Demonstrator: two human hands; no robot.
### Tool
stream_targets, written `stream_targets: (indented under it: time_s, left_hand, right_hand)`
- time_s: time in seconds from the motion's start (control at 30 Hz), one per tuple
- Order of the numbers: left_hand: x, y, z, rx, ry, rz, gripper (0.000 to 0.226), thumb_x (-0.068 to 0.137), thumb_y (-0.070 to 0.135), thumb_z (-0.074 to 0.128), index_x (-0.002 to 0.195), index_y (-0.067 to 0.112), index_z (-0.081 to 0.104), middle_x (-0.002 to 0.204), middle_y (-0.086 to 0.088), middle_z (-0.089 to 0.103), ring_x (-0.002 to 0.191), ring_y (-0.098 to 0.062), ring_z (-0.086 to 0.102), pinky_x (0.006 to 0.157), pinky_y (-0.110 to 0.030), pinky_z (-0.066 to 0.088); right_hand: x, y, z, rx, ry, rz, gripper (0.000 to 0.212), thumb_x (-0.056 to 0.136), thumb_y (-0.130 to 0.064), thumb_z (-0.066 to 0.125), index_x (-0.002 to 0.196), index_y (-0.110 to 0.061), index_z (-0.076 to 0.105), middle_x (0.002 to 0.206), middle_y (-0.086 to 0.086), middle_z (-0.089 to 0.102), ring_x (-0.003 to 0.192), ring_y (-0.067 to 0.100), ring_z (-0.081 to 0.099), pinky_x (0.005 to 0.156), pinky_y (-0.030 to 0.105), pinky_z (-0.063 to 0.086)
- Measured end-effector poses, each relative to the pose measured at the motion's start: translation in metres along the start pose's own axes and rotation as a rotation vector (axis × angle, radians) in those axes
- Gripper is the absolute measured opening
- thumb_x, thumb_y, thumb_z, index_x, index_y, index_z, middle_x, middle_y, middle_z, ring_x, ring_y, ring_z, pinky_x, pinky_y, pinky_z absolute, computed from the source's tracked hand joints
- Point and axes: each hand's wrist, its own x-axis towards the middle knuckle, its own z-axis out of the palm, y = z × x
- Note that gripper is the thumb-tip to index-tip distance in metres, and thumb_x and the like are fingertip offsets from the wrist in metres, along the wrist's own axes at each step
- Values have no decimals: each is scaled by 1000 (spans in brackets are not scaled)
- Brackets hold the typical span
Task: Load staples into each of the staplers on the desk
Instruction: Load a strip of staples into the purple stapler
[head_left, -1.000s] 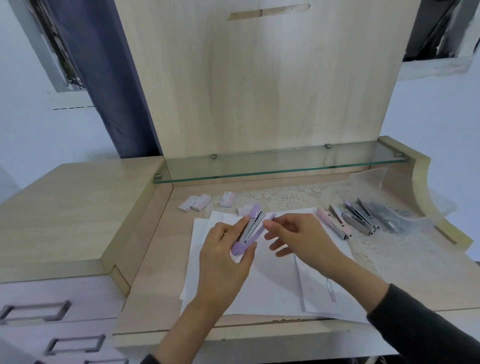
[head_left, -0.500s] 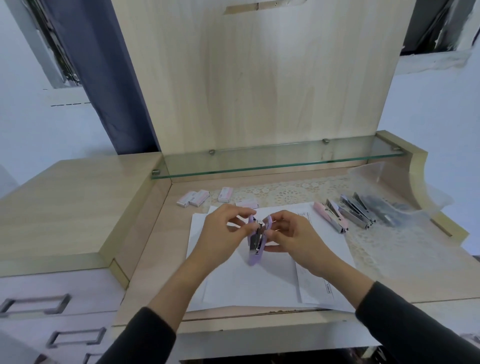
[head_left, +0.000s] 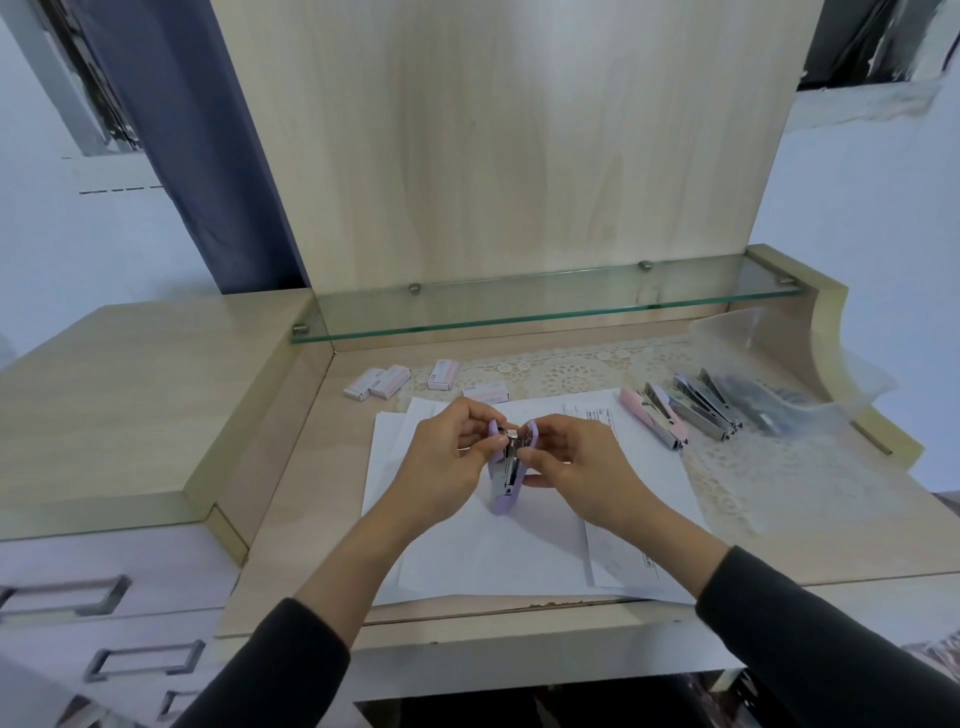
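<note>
A small lilac stapler (head_left: 506, 486) stands over the white paper sheets (head_left: 498, 556) at the desk's middle, its lid swung apart so the metal magazine shows. My left hand (head_left: 449, 467) pinches its left side near the top. My right hand (head_left: 576, 465) grips the right half, fingertips at the magazine. Whether a staple strip is between the fingers I cannot tell. A pink stapler (head_left: 653, 423) and several more staplers (head_left: 704, 405) lie open in a row at the right. Several small staple boxes (head_left: 387, 382) lie at the back left.
A clear plastic bag (head_left: 769, 364) with dark items lies at the far right on a lace mat (head_left: 571, 371). A glass shelf (head_left: 545, 306) overhangs the back of the desk. A raised cabinet top (head_left: 130, 395) with drawers flanks the left.
The stapler went from lying slanted in my left hand to standing upright between both hands, lid spread. Both hands drew closer together over the paper.
</note>
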Motion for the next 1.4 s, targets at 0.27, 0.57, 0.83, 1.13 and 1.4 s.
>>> stream_targets:
  time_s: [0.27, 0.57, 0.83, 1.13, 1.4]
  left_hand:
    - [2, -2, -8, -66, -56, -41, 19, 88, -3, 51, 84, 16, 52, 89, -4, 68, 86, -13, 67, 78, -21, 54]
    - [-6, -12, -21, -80, -32, -4, 16, 85, -5, 55, 92, 9, 57, 100, 1, 68, 94, -7, 65, 83, -18, 51]
    - [-23, -32, -42, 255, -6, -4, 22, 76, 0, 68, 78, 19, 58, 78, 5, 62, 83, -5, 58, 69, -9, 48]
    - [-13, -40, -8, 832, -197, 439, 30, 82, 32, 45, 102, 20, 65, 94, 2, 65, 85, -15, 55, 79, -22, 40]
    - [10, -32, 19, 916, -343, 612, 37, 87, 28, 38, 118, 31, 58, 96, 0, 64, 77, -20, 56, 72, -30, 42]
  right_hand:
    - [-1, 5, -5, 78, 24, 39, 8, 85, 3, 53, 88, -3, 58, 86, 17, 65, 84, 27, 66, 73, 29, 58]
    - [-2, 8, -23, -40, -15, 7, 11, 78, -3, 65, 88, -7, 64, 87, 17, 67, 74, 24, 66, 76, 35, 58]
    - [-1, 19, -49, -437, 40, -52, 21, 73, -4, 68, 78, -23, 63, 69, -12, 56, 53, 4, 45, 58, 3, 38]
    - [-9, 48, -41, -205, 233, -107, 18, 64, 3, 75, 71, -13, 70, 51, -24, 57, 49, 0, 46, 49, 6, 34]
    - [-5, 57, -42, -174, 235, -151, 22, 61, 2, 78, 67, -16, 68, 53, -19, 59, 50, 2, 45, 50, 8, 34]
